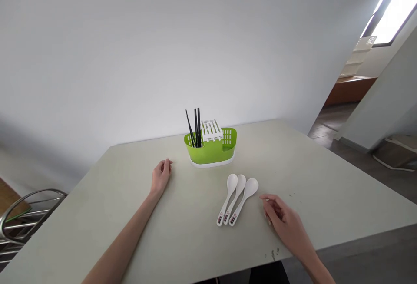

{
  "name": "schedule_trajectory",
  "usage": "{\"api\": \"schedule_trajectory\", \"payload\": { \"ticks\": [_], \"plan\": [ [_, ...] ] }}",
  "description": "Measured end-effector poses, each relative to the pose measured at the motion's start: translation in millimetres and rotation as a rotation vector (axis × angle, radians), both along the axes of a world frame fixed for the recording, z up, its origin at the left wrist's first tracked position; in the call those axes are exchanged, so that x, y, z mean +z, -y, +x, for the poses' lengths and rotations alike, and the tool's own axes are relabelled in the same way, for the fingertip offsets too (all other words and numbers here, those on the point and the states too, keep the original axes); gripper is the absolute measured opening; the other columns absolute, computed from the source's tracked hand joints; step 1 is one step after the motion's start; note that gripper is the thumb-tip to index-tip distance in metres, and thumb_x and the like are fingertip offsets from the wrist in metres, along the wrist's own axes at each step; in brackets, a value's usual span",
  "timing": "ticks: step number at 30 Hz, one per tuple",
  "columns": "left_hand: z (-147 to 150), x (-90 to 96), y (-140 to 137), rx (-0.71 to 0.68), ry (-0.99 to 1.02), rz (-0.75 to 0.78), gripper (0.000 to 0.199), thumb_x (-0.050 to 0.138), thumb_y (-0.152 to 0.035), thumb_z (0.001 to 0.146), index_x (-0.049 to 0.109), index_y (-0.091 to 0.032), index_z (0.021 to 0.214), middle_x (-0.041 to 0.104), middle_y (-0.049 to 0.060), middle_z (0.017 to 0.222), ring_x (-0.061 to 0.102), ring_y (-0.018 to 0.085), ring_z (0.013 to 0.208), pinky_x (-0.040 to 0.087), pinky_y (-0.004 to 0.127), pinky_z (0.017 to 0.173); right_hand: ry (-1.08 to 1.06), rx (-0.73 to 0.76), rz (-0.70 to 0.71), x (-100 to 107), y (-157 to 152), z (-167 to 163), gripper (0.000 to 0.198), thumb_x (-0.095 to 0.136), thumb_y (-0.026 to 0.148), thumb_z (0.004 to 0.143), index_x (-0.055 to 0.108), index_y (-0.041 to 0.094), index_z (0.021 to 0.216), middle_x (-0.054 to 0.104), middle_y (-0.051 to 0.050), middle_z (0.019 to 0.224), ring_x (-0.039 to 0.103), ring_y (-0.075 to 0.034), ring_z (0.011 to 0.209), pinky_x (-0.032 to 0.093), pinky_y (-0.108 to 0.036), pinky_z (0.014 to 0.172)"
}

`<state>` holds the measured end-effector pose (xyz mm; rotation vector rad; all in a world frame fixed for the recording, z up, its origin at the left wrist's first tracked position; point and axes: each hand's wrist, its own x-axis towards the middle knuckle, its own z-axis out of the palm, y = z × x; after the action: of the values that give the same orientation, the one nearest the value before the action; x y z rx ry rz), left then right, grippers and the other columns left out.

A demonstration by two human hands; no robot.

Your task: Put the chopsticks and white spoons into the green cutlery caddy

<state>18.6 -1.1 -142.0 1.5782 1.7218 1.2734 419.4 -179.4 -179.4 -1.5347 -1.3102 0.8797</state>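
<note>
A pale surface (325, 179) is seen set against a white wall, with a metal chair (22, 219) at its near left corner. A green caddy (211, 149) on a white base is found beyond the fingers of both hands, near the far edge; black chopsticks (195, 127) are stood upright in its left compartment, and a white slotted insert (211, 130) is seated in its middle. Three white spoons (236, 201) are laid side by side and touching, bowls toward the caddy and handles toward the person, just left of the right fingers (269, 200) and well right of the left ones. Nothing is placed between the right fingers and the spoons, and the space between spoons and caddy is bare. The left hand (161, 174) is rested on the surface with the forearm stretched forward, its fingers (167, 164) loosely curled, nothing being held, just left of the caddy's near corner. The right hand (283, 221) is lowered beside the spoons, fingers loosely spread and released, pointed toward the handles but apart from them; whether its palm is touching the surface cannot be told.
</note>
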Motion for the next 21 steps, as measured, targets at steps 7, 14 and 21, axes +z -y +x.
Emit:
{"api": "schedule_trajectory", "payload": {
  "ticks": [7, 14, 21],
  "plan": [
    [10.0, 8.8, 19.7, -0.087, -0.005, -0.042, 0.051, 0.05, -0.069, 0.095, 0.066, -0.021, 0.088, 0.056, -0.002, 0.067, 0.048, 0.015, 0.059, 0.04, 0.028, 0.059, -0.042, -0.2, 0.152, 41.6, 2.2, -18.0, 0.065, 0.069, 0.063, 0.088, 0.053, 0.028, 0.14, 0.063, -0.013, 0.139, 0.063, -0.031, 0.124, 0.054, -0.047, 0.102],
    [10.3, 5.6, 16.5, -0.106, -0.055, -0.023, 0.051, 0.05, -0.068, 0.095, 0.067, -0.021, 0.088, 0.059, -0.002, 0.066, 0.051, 0.015, 0.059, 0.042, 0.027, 0.06, -0.197, 0.059, 0.414, 166.2, 25.6, -37.8, 0.122, 0.081, 0.073, 0.069, 0.01, 0.049, 0.164, 0.02, -0.003, 0.174, 0.023, -0.04, 0.158, 0.038, -0.062, 0.121],
    [8.6, -0.8, 10.3, -0.09, -0.12, -0.008, 0.052, 0.049, -0.068, 0.094, 0.068, -0.021, 0.088, 0.057, -0.002, 0.062, 0.052, 0.015, 0.056, 0.04, 0.027, 0.056, -0.211, 0.262, 0.316, 228.8, 51.4, -57.3, 0.075, 0.043, 0.077, 0.092, 0.011, 0.067, 0.158, 0.033, 0.019, 0.167, 0.025, -0.031, 0.158, 0.037, -0.06, 0.123]
  ]
}}
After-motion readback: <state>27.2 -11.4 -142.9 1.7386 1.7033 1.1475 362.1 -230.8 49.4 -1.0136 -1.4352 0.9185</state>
